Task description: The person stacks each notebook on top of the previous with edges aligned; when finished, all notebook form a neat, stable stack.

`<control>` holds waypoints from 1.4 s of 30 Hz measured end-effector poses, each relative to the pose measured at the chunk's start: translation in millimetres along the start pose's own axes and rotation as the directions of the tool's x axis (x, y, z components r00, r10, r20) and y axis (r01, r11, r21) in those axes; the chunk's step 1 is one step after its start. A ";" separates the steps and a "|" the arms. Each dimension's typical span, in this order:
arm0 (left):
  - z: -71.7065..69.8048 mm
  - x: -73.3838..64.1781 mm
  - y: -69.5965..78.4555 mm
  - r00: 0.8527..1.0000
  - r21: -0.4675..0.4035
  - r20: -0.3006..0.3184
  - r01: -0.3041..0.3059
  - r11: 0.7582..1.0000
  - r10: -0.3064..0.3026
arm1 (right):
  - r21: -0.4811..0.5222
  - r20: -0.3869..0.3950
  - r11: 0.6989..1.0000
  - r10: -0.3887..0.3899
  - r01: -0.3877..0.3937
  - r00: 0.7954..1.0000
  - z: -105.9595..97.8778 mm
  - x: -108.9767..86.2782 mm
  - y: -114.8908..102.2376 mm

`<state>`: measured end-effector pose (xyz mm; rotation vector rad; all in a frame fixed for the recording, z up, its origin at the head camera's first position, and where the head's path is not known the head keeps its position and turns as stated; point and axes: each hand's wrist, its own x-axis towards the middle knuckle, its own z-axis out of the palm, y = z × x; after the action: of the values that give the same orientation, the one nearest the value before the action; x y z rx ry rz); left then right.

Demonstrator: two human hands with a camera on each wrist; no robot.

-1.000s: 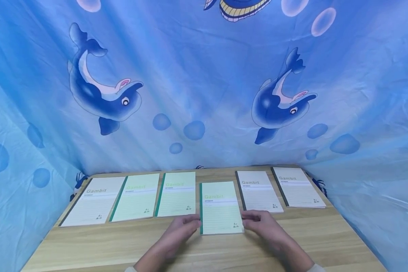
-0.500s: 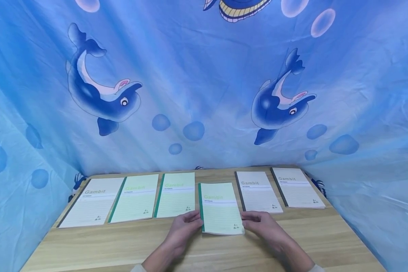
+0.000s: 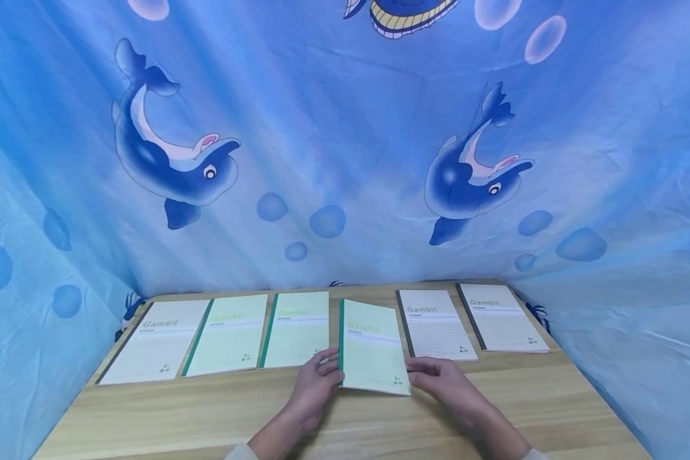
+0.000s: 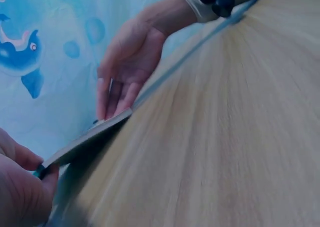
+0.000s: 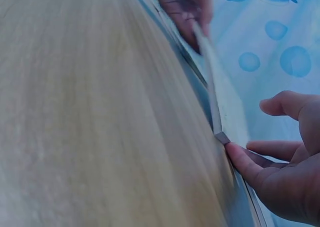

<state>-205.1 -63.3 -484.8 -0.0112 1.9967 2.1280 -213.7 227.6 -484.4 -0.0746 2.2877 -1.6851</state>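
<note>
A pale green notebook [image 3: 374, 358] with a dark green spine lies between the two hands, its left side raised off the table. My left hand [image 3: 313, 386] pinches its spine edge between thumb and fingers; the left wrist view shows the spine in that pinch. My right hand [image 3: 445, 380] touches the notebook's right edge near the lower corner. In the right wrist view the right fingers [image 5: 245, 162] lie fairly straight against that corner, with the thumb standing away. The notebook slants down toward the right hand.
Two pale green notebooks [image 3: 296, 332] [image 3: 227, 335] and a white one [image 3: 155, 342] lie left on the wooden table [image 3: 207, 421]. Two white notebooks [image 3: 437, 326] [image 3: 503, 319] with dark spines lie right. A blue dolphin curtain [image 3: 345, 160] hangs behind and at both sides.
The green notebook's left side has risen from flat on the table to a tilt. My left hand has moved slightly up and right with the spine; the right hand has barely moved.
</note>
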 end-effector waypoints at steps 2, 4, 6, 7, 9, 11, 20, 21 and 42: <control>-0.6 -1.7 3.0 1.000 -0.038 0.005 0.001 0.999 -0.001 | -0.021 -0.004 0.999 -0.028 0.028 1.000 2.0 0.8 0.8; -0.9 -3.4 7.3 1.000 -0.077 0.012 -0.001 0.997 0.002 | -0.032 -0.004 0.997 -0.064 0.064 0.998 4.4 2.5 1.4; -1.1 -4.9 12.3 1.000 -0.112 0.011 0.002 0.994 -0.001 | -0.033 -0.012 0.996 -0.089 0.088 0.996 7.0 4.3 1.0; -1.3 -5.3 14.5 1.000 -0.128 0.011 0.002 0.992 -0.001 | -0.020 -0.013 0.995 -0.095 0.094 0.995 8.3 5.3 0.6; -2.3 -6.2 17.9 1.000 -0.145 0.010 0.006 0.989 -0.004 | 0.005 -0.024 0.995 -0.096 0.096 0.995 10.9 7.5 -0.3; -3.8 -6.9 20.0 1.000 -0.164 0.007 0.008 0.987 -0.007 | 0.032 -0.038 0.994 -0.099 0.100 0.994 13.2 9.4 -1.8; -23.7 -8.6 21.6 0.999 -0.159 -0.035 -0.015 0.987 0.009 | 0.084 -0.152 0.985 -0.140 0.153 0.978 30.1 23.7 -15.9; -27.4 -8.1 21.5 0.999 -0.148 -0.049 -0.019 0.989 0.012 | 0.085 -0.152 0.984 -0.145 0.159 0.978 33.1 25.5 -18.7; -118.5 8.3 22.2 0.980 0.008 -0.195 0.035 0.999 -0.032 | 0.227 -0.031 0.945 -0.235 0.236 0.972 113.8 86.3 -49.5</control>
<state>-234.1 -180.0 -473.2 -0.2594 2.0981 2.1682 -272.2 88.1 -486.2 -0.3064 2.1380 -2.0588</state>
